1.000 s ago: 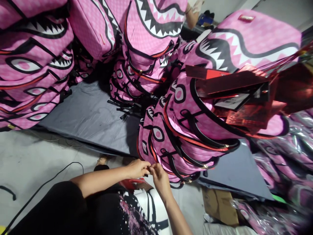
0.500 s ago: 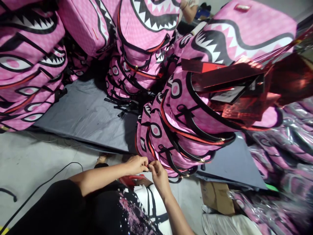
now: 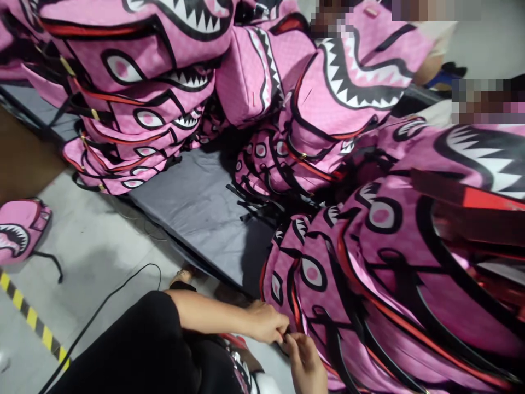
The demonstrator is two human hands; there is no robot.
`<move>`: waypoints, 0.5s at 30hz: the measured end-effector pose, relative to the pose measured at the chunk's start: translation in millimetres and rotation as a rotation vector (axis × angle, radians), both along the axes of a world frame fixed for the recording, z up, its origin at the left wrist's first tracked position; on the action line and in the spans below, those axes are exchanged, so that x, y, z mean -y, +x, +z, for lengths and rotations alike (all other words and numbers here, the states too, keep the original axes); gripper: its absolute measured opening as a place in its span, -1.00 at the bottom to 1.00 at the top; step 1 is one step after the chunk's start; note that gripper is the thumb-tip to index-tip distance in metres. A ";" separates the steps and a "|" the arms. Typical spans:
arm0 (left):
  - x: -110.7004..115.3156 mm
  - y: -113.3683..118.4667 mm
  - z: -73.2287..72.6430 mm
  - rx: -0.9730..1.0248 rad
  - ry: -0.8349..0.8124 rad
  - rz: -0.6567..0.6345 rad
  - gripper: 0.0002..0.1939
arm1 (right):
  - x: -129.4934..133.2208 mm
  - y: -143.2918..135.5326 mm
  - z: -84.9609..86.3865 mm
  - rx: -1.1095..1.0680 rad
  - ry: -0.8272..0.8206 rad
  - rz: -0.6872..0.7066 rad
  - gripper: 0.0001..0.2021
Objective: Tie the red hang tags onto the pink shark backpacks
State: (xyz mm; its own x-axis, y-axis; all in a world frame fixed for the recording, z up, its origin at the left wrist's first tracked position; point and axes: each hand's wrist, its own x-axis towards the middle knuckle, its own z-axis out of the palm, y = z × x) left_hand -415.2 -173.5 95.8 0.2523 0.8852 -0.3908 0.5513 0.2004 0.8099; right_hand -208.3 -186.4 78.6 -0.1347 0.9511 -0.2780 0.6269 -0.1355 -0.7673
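Low in the view, my left hand (image 3: 267,323) is closed in a pinch, its fingertips close against those of my right hand (image 3: 307,361). My right hand is closed too, thumb against fingers. A small dark bit shows between the fingertips, too small to name. Both hands are beside the near lower edge of a stack of pink backpacks (image 3: 315,241) with printed eyes and shark teeth. Shiny red tags (image 3: 492,230) lie on the upper backpack at the right, partly cut off by the frame.
More pink backpacks are piled at the left (image 3: 139,71) and back (image 3: 344,82) of a grey-covered table (image 3: 184,191). A small pink bag (image 3: 20,230) lies on the floor near yellow-black tape (image 3: 33,317). A black cable (image 3: 102,306) crosses the floor. Other people, partly hidden, are behind.
The view has swung left, so the stacks and my hands appear farther right and lower. The small floor bag and tape have come into view. My hands keep their pinch together.
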 end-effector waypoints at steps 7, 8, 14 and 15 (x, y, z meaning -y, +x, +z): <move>11.0 8.1 -4.3 -0.011 0.032 -0.194 -0.84 | 10.9 -36.5 34.1 -0.012 0.078 0.062 -0.69; 9.8 8.0 -4.6 -0.012 0.044 -0.216 -0.85 | 10.2 -38.6 35.9 -0.005 0.088 0.037 -0.71; -0.3 3.2 -0.1 -0.031 0.050 -0.311 -0.81 | 14.3 -41.3 32.4 -0.003 0.103 -0.066 -0.80; -1.4 2.3 1.0 -0.048 0.052 -0.303 -0.81 | 15.0 -42.2 31.9 -0.001 0.106 -0.085 -0.80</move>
